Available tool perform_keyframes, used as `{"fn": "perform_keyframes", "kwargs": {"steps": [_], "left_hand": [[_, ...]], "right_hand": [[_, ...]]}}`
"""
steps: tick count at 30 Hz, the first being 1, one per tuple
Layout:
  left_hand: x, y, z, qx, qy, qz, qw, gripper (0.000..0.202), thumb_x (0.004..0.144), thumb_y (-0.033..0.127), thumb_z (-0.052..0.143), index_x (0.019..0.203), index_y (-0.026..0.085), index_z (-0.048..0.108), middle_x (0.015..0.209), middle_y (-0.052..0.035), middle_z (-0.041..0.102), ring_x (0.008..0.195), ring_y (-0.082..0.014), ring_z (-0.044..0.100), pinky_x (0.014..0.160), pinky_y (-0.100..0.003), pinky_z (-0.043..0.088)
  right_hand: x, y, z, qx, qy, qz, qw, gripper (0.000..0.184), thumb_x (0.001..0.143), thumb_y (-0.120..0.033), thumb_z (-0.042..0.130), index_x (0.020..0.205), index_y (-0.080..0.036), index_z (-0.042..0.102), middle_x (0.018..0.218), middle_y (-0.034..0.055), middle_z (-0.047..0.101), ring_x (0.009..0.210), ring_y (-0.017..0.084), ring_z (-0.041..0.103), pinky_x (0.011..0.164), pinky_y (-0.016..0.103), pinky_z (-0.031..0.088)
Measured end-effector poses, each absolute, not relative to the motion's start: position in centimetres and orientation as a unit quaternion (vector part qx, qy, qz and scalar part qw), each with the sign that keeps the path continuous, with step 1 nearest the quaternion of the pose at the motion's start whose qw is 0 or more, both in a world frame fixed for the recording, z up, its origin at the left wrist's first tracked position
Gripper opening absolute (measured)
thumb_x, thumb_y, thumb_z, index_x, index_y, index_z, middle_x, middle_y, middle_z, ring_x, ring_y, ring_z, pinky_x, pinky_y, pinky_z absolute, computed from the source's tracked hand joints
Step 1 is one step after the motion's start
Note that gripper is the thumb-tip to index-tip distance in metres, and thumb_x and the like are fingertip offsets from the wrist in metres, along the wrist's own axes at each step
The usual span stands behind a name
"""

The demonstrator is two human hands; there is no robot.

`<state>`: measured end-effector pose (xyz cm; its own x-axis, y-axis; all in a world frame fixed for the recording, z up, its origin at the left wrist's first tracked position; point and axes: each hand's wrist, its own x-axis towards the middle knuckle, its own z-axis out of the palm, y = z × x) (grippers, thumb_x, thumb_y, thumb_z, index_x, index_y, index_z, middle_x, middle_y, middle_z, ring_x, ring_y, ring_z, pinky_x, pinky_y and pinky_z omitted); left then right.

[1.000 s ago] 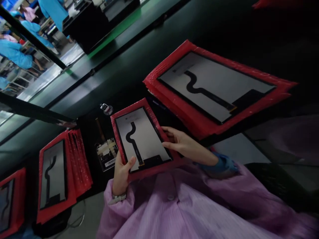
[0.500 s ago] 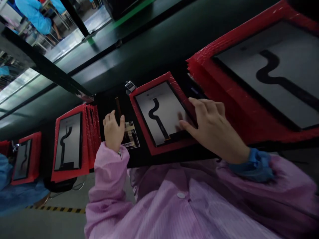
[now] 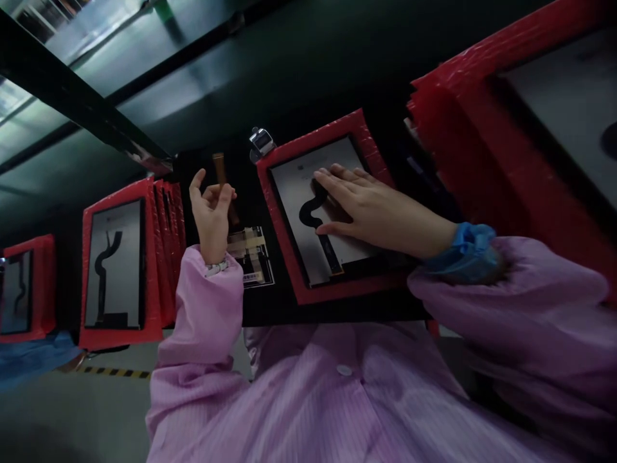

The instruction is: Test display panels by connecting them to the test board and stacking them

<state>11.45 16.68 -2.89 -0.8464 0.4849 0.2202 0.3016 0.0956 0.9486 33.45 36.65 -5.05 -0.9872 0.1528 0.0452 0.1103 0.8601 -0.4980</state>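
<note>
My left hand (image 3: 212,209) is pinched at the thumb on an orange-brown flex cable (image 3: 220,168), with the index finger raised apart. The cable stands out above and below the fingers. Below them, a small panel piece with tape and a barcode label (image 3: 251,260) lies on the black table. My right hand (image 3: 380,209) rests open, fingers stretched out, over a display panel (image 3: 294,183) with a grey-white back. Its fingers cover part of the black S-shaped flex cable (image 3: 308,212) on that back. Red bubble wrap (image 3: 282,235) lies under the panel.
A tally counter (image 3: 261,140) sits behind the red wrap. Stacks of red wrap with panels stand to the left (image 3: 157,257), farther left (image 3: 45,283) and to the right (image 3: 448,122). A metal post (image 3: 81,90) rises at the upper left. A co-worker's blue sleeve (image 3: 38,360) shows at lower left.
My right hand has moved left from the panel's right edge onto its back. My left fingers have curled, and the orange-brown cable now stands higher above them. The camera view has shifted.
</note>
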Motion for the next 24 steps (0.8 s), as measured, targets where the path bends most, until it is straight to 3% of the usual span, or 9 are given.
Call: {"fn": "perform_keyframes", "kwargs": {"steps": [3, 6, 9, 12, 14, 17, 19, 22, 24], "left_hand": [[11.4, 16.9, -2.4, 0.281, 0.719, 0.629, 0.094, 0.051, 0.089, 0.058, 0.074, 0.126, 0.026, 0.061, 0.08, 0.0027, 0.067, 0.074, -0.0125, 0.068, 0.076, -0.027, 0.057], [12.1, 17.0, -1.6, 0.306, 0.714, 0.621, 0.105, 0.04, 0.094, 0.061, 0.067, 0.113, 0.026, 0.071, 0.081, 0.0004, 0.07, 0.075, -0.0137, 0.069, 0.069, -0.027, 0.057], [13.0, 17.1, -1.1, 0.314, 0.709, 0.624, 0.092, 0.035, 0.096, 0.059, 0.065, 0.095, 0.024, 0.071, 0.079, 0.0002, 0.071, 0.072, -0.0133, 0.07, 0.057, -0.024, 0.052], [13.7, 17.2, -0.8, 0.334, 0.706, 0.62, 0.075, 0.036, 0.098, 0.055, 0.063, 0.084, 0.023, 0.069, 0.075, 0.0011, 0.071, 0.065, -0.0116, 0.069, 0.05, -0.022, 0.048], [14.1, 17.1, -0.8, 0.363, 0.705, 0.604, 0.079, 0.031, 0.1, 0.053, 0.062, 0.093, 0.024, 0.071, 0.077, 0.0015, 0.073, 0.063, -0.0118, 0.069, 0.054, -0.024, 0.051], [14.7, 16.9, -0.6, 0.411, 0.709, 0.564, 0.1, 0.028, 0.104, 0.049, 0.057, 0.104, 0.025, 0.071, 0.083, 0.0002, 0.076, 0.07, -0.0138, 0.072, 0.067, -0.03, 0.058], [15.1, 16.8, -0.3, 0.444, 0.715, 0.529, 0.107, 0.027, 0.106, 0.044, 0.053, 0.101, 0.024, 0.071, 0.088, -0.001, 0.077, 0.079, -0.0152, 0.073, 0.076, -0.032, 0.058], [15.4, 16.7, -0.1, 0.512, 0.72, 0.462, 0.081, 0.028, 0.107, 0.039, 0.051, 0.093, 0.023, 0.069, 0.091, -0.0022, 0.076, 0.089, -0.0169, 0.069, 0.086, -0.036, 0.053], [15.6, 16.8, 0.0, 0.555, 0.722, 0.41, 0.056, 0.032, 0.108, 0.039, 0.048, 0.088, 0.022, 0.066, 0.088, -0.0021, 0.074, 0.087, -0.0175, 0.065, 0.089, -0.038, 0.048]], "right_hand": [[33.8, 36.4, -4.9, -0.058, -0.961, 0.262, 0.069, 0.082, 0.1, -0.053, 0.056, 0.165, -0.012, 0.029, 0.167, 0.018, 0.035, 0.158, 0.039, 0.029, 0.127, 0.063, 0.033], [33.8, 36.3, -4.9, -0.048, -0.953, 0.28, 0.102, 0.078, 0.099, -0.046, 0.061, 0.165, -0.016, 0.031, 0.164, 0.0161, 0.041, 0.156, 0.039, 0.033, 0.126, 0.065, 0.033], [33.7, 36.0, -4.8, -0.048, -0.939, 0.317, 0.123, 0.075, 0.097, -0.039, 0.065, 0.163, -0.019, 0.035, 0.159, 0.0141, 0.048, 0.153, 0.04, 0.038, 0.127, 0.066, 0.032], [33.6, 35.1, -4.6, -0.047, -0.898, 0.416, 0.133, 0.069, 0.095, -0.034, 0.065, 0.159, -0.026, 0.04, 0.149, 0.0111, 0.057, 0.146, 0.036, 0.048, 0.122, 0.062, 0.043], [33.4, 34.3, -4.4, -0.044, -0.831, 0.537, 0.136, 0.073, 0.093, -0.036, 0.069, 0.159, -0.032, 0.038, 0.153, 0.0089, 0.052, 0.143, 0.033, 0.052, 0.119, 0.056, 0.049], [33.1, 33.0, -4.3, -0.06, -0.676, 0.724, 0.124, 0.091, 0.088, -0.042, 0.076, 0.162, -0.044, 0.022, 0.168, 0.003, 0.032, 0.143, 0.028, 0.054, 0.118, 0.051, 0.051], [32.9, 32.3, -4.2, -0.088, -0.575, 0.806, 0.111, 0.091, 0.088, -0.048, 0.076, 0.16, -0.049, 0.02, 0.169, -0.0003, 0.032, 0.141, 0.025, 0.056, 0.12, 0.051, 0.048], [32.6, 31.7, -4.0, -0.12, -0.485, 0.861, 0.092, 0.06, 0.097, -0.067, 0.056, 0.149, -0.038, 0.047, 0.147, 0.0017, 0.06, 0.136, 0.025, 0.06, 0.126, 0.051, 0.04], [32.4, 31.7, -3.8, -0.12, -0.487, 0.861, 0.083, 0.061, 0.1, -0.076, 0.038, 0.126, -0.028, 0.066, 0.13, 0.0051, 0.069, 0.134, 0.026, 0.06, 0.125, 0.049, 0.04]]}}
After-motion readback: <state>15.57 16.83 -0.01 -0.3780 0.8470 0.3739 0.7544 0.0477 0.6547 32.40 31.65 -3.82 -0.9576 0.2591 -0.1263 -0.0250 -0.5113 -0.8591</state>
